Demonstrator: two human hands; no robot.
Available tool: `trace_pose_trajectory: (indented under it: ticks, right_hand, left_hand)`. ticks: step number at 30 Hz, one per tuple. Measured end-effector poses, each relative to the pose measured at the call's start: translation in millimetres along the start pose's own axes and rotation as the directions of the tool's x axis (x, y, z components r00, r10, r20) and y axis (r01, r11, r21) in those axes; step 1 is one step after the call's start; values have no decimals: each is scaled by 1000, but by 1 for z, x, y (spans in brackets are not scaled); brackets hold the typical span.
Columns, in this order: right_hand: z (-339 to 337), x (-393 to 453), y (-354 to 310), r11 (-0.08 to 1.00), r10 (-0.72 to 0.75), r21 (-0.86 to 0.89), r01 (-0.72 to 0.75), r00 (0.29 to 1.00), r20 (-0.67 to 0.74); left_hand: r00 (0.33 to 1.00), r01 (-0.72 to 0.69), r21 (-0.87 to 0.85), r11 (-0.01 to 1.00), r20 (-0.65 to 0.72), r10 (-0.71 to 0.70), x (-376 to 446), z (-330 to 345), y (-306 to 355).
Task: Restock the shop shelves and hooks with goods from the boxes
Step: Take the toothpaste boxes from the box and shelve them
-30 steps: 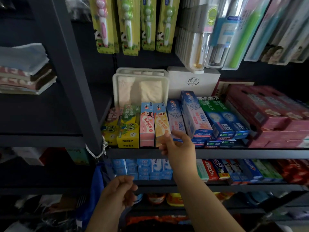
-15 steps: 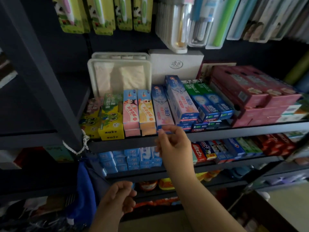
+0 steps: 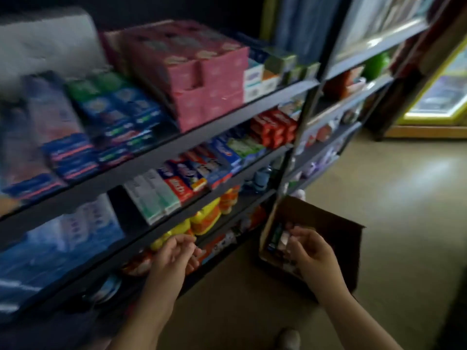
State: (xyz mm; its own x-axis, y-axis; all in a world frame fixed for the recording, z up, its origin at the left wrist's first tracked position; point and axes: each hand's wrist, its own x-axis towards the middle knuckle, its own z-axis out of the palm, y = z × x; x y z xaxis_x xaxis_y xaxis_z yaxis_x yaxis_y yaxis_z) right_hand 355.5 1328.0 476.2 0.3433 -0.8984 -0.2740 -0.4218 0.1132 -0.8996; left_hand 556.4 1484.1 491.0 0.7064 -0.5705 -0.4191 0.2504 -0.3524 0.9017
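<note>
Swung right and down since a moment ago: dark shelves (image 3: 227,117) now slanting across the left and centre, bare floor (image 3: 404,198) opening at right. Open cardboard box (image 3: 336,231) on the floor, lower right, goods inside too dim to name. Right hand (image 3: 313,253), off the toothpaste now, over the box, fingers loosely curled; grip unclear. Left hand (image 3: 174,256) lower centre, fingers loosely curled, empty. Blurred boxes at left.
</note>
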Motion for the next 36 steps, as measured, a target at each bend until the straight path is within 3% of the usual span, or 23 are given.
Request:
trace_pose_trajectory:
  ticks: [7, 14, 21, 28, 36]
  right_hand:
    - [-125, 54, 107, 973, 229, 3, -231, 962, -149]
    - [-178, 131, 198, 925, 374, -15, -379, 920, -119]
    - [-147, 210, 283, 865, 502, 10, -502, 863, -53]
    - [-92, 301, 379, 860, 510, -3, -511, 859, -31]
    - [-34, 417, 508, 870, 470, -163, -466, 882, -15]
  left_hand:
    - [984, 120, 113, 986, 121, -134, 40, 160, -27]
    - [957, 219, 235, 947, 136, -255, 90, 281, -84]
    - [925, 270, 350, 897, 164, -343, 160, 333, -155]
    - [893, 285, 415, 864, 214, -397, 258, 397, -258]
    - [888, 170, 491, 855, 300, -348, 383, 453, -376]
